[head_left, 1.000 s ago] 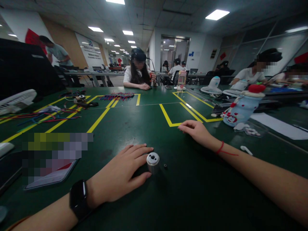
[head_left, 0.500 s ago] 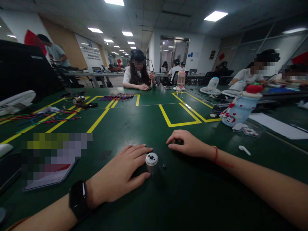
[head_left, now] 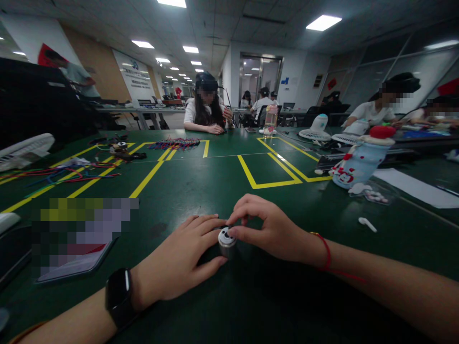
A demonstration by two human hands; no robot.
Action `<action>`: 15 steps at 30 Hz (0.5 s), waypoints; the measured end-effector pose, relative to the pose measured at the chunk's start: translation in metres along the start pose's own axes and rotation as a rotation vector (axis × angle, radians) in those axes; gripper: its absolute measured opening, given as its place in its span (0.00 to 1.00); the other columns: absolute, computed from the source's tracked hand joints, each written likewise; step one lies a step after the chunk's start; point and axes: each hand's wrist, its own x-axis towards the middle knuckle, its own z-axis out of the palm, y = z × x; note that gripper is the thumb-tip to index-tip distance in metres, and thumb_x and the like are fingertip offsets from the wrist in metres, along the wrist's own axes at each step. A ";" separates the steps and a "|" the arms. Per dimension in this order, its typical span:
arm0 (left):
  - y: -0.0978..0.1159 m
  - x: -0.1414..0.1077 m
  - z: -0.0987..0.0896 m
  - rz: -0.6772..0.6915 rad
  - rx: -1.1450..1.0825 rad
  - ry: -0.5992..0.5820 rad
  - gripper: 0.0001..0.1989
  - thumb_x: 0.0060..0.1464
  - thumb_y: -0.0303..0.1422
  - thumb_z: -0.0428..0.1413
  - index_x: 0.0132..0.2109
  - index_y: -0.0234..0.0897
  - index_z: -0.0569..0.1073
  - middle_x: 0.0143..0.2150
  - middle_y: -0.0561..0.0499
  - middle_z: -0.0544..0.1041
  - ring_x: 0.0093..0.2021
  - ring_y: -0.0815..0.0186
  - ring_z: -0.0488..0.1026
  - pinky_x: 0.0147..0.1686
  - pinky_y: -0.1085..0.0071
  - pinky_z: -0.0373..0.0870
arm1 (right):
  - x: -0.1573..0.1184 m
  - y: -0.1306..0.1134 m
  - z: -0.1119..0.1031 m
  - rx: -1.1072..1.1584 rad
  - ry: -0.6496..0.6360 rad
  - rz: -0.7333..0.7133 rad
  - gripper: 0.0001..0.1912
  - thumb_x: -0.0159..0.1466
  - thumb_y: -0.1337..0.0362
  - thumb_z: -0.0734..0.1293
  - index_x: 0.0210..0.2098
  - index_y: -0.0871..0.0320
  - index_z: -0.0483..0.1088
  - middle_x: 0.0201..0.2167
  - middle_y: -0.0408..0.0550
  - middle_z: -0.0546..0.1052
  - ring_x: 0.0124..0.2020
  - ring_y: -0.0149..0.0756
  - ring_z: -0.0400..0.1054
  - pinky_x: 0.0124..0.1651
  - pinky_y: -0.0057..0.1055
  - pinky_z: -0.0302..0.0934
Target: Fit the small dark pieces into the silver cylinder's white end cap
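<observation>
A short silvery metal cylinder (head_left: 226, 247) stands upright on the green table, with small dark holes in its pale top face. My left hand (head_left: 179, 255) rests on the tabletop at its left, the thumb at the cylinder's base and the index finger against its far left side, steadying it. From the right, my right hand (head_left: 268, 227) reaches over the top face with thumb and index finger close together at the cylinder's rim. Whatever is between those fingertips is too small or hidden to make out. A black watch (head_left: 120, 296) is on my left wrist.
A phone-like flat object (head_left: 82, 267) lies at the left. Behind it are loose coloured wires (head_left: 71, 177) and a wire bundle (head_left: 174, 144). At the right stand a blue bottle (head_left: 360, 160) and a white earbud (head_left: 367, 224). A person (head_left: 206, 112) sits across the table.
My right hand has moved left and down onto the cylinder's top. The small dark part that lay right of the cylinder is out of sight. My left hand has stayed in place.
</observation>
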 end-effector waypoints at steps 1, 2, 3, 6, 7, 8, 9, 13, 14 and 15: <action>0.000 0.000 0.000 0.003 -0.007 0.008 0.21 0.59 0.37 0.55 0.59 0.44 0.65 0.60 0.48 0.68 0.61 0.54 0.62 0.60 0.52 0.58 | 0.001 -0.003 0.002 -0.015 -0.018 0.002 0.08 0.61 0.62 0.69 0.39 0.58 0.74 0.38 0.46 0.72 0.37 0.30 0.66 0.40 0.28 0.63; 0.001 0.001 0.000 0.005 -0.012 0.014 0.22 0.59 0.36 0.55 0.60 0.44 0.65 0.59 0.49 0.68 0.61 0.54 0.62 0.59 0.52 0.59 | 0.001 -0.005 0.004 -0.029 -0.034 0.005 0.07 0.62 0.62 0.69 0.39 0.58 0.74 0.37 0.46 0.72 0.36 0.30 0.66 0.40 0.28 0.62; 0.001 0.001 0.001 0.006 -0.017 0.017 0.23 0.59 0.36 0.55 0.60 0.44 0.64 0.59 0.49 0.69 0.61 0.54 0.62 0.59 0.52 0.59 | 0.001 -0.007 0.005 -0.039 -0.047 0.009 0.07 0.62 0.62 0.68 0.39 0.58 0.73 0.37 0.46 0.73 0.36 0.30 0.66 0.39 0.28 0.62; 0.000 0.002 0.002 0.009 -0.017 0.016 0.23 0.59 0.36 0.55 0.61 0.45 0.64 0.60 0.48 0.68 0.61 0.54 0.62 0.60 0.51 0.58 | 0.000 -0.009 0.005 -0.037 -0.064 0.004 0.08 0.62 0.62 0.68 0.39 0.58 0.73 0.37 0.46 0.73 0.35 0.30 0.66 0.40 0.29 0.63; 0.000 0.002 0.002 0.009 -0.014 0.013 0.23 0.59 0.36 0.55 0.61 0.45 0.64 0.60 0.48 0.68 0.61 0.53 0.61 0.60 0.51 0.57 | -0.001 -0.009 0.004 -0.033 -0.076 -0.008 0.08 0.62 0.62 0.68 0.40 0.59 0.73 0.37 0.47 0.73 0.36 0.30 0.66 0.40 0.29 0.63; 0.000 0.002 0.003 0.009 -0.010 0.011 0.23 0.59 0.36 0.55 0.61 0.45 0.64 0.61 0.48 0.68 0.61 0.53 0.61 0.60 0.51 0.57 | -0.002 -0.009 0.002 -0.030 -0.093 -0.026 0.08 0.62 0.63 0.68 0.40 0.59 0.74 0.38 0.47 0.73 0.37 0.31 0.67 0.41 0.29 0.63; -0.001 0.002 0.003 0.007 -0.006 0.009 0.23 0.59 0.36 0.55 0.61 0.45 0.64 0.61 0.48 0.67 0.61 0.53 0.61 0.60 0.51 0.57 | -0.002 -0.009 0.000 -0.029 -0.112 -0.044 0.09 0.61 0.63 0.68 0.41 0.59 0.74 0.38 0.47 0.73 0.38 0.31 0.67 0.43 0.30 0.63; -0.002 0.001 0.003 -0.011 0.017 -0.016 0.22 0.60 0.37 0.55 0.60 0.45 0.64 0.62 0.49 0.66 0.62 0.54 0.61 0.60 0.51 0.57 | -0.003 -0.001 -0.011 -0.012 -0.076 -0.007 0.12 0.61 0.61 0.68 0.43 0.59 0.74 0.41 0.48 0.73 0.37 0.31 0.67 0.41 0.30 0.63; -0.002 0.000 0.003 -0.016 0.021 -0.025 0.22 0.60 0.38 0.54 0.60 0.45 0.64 0.62 0.49 0.66 0.62 0.54 0.61 0.61 0.51 0.57 | -0.003 0.006 -0.014 -0.019 -0.036 0.040 0.12 0.61 0.60 0.68 0.43 0.59 0.74 0.40 0.48 0.73 0.35 0.30 0.66 0.39 0.29 0.62; -0.003 0.000 0.003 -0.021 0.023 -0.030 0.21 0.61 0.38 0.54 0.60 0.45 0.65 0.63 0.49 0.66 0.63 0.53 0.60 0.61 0.51 0.56 | -0.003 0.014 -0.019 -0.028 0.010 0.095 0.12 0.61 0.59 0.68 0.42 0.59 0.75 0.38 0.47 0.74 0.33 0.30 0.66 0.37 0.29 0.62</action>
